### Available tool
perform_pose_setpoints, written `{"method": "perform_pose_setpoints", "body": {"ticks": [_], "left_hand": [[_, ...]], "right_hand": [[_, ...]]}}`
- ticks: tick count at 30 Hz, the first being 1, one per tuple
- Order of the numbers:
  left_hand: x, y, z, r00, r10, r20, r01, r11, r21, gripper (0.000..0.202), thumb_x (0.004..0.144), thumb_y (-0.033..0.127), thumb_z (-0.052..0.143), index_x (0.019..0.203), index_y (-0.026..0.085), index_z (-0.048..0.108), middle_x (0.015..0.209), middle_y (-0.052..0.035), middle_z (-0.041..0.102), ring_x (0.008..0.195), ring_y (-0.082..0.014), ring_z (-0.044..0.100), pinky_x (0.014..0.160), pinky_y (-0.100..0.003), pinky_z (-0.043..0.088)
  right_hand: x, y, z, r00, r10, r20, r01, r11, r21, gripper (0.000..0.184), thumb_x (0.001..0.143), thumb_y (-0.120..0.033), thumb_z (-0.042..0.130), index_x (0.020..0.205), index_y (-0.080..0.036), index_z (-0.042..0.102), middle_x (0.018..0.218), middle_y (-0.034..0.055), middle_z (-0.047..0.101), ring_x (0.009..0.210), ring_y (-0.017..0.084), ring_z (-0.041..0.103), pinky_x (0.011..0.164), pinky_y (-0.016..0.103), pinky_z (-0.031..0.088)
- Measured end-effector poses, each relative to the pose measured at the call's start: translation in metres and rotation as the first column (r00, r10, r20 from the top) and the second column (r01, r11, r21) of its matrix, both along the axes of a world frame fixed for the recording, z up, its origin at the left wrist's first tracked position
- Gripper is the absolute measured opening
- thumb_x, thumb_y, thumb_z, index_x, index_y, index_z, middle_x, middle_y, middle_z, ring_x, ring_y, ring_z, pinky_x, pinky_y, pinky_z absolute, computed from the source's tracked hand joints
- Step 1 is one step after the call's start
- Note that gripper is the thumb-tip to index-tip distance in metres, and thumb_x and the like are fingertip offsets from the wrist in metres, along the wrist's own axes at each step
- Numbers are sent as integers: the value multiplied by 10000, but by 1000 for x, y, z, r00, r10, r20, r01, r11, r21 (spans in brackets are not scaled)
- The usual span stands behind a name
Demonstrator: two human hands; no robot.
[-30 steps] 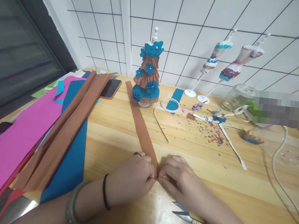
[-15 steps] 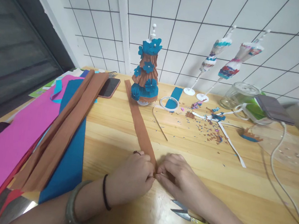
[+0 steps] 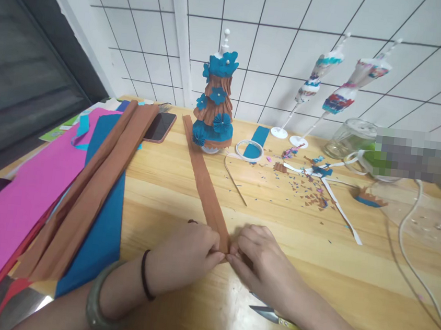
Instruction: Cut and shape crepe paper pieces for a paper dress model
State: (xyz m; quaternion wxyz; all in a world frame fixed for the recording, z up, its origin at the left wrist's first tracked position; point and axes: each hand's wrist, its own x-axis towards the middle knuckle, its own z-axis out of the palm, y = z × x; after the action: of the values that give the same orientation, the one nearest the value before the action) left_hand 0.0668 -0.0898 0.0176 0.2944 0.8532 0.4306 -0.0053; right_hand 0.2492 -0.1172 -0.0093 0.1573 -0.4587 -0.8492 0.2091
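A long brown crepe paper strip (image 3: 203, 179) lies on the wooden table (image 3: 350, 283), running from the back toward me. My left hand (image 3: 185, 253) and my right hand (image 3: 263, 264) meet at its near end, and the fingertips of both pinch that end. A small pair of scissors (image 3: 273, 316) lies on the table under my right forearm. At the strip's far end stands a small dress form (image 3: 215, 107) covered in brown pleats and blue paper flowers.
Folded brown crepe paper (image 3: 96, 183) lies on blue (image 3: 97, 246) and pink sheets (image 3: 15, 201) at the left. A phone (image 3: 160, 126), tape roll (image 3: 250, 151), paper scraps (image 3: 312, 195), two more dress forms (image 3: 331, 87), a glass jar (image 3: 351, 139) and a white cable (image 3: 411, 258) are at the back and right.
The view has tilted slightly. My hands stay pinched on the strip's near end, with only small finger movements.
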Motion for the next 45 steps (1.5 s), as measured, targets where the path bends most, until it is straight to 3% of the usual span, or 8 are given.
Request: {"method": "perform_pose_setpoints", "body": {"ticks": [7, 29, 36, 45], "left_hand": [[-3, 3, 4, 997, 73, -4, -73, 993, -88, 271, 790, 457, 515, 730, 200, 576, 692, 27, 623, 646, -142, 553, 521, -239, 284], [-4, 3, -11, 999, 30, -39, -31, 999, -27, 240, 750, 433, 585, 718, 197, 556, 695, 36, 608, 669, -141, 551, 538, -245, 265], [-6, 5, -6, 996, -15, -93, 15, 1000, 0, 300, 635, 461, 688, 784, 226, 575, 737, 31, 629, 705, -178, 568, 536, -242, 265], [-5, 6, -3, 996, -28, -85, 28, 1000, 1, 312, 624, 449, 705, 798, 221, 582, 759, 21, 646, 741, -196, 582, 561, -246, 291]], "right_hand": [[-1, 0, 0, 1000, -3, -17, 3, 1000, 25, 88, 832, -164, 507, 749, -186, 527, 745, 39, 551, 768, 190, 473, 712, 335, 344], [-2, -1, 2, 1000, -7, 8, 7, 1000, 6, 125, 847, -229, 518, 728, -191, 521, 732, 25, 549, 758, 180, 483, 715, 329, 342], [-4, -1, -2, 1000, -30, 3, 30, 999, 32, 105, 821, -245, 560, 737, -192, 524, 740, 33, 556, 768, 195, 485, 711, 339, 334], [-5, 0, -3, 999, -45, -29, 45, 999, 0, 150, 863, -249, 503, 724, -197, 529, 727, 26, 555, 753, 184, 496, 707, 335, 336]]}}
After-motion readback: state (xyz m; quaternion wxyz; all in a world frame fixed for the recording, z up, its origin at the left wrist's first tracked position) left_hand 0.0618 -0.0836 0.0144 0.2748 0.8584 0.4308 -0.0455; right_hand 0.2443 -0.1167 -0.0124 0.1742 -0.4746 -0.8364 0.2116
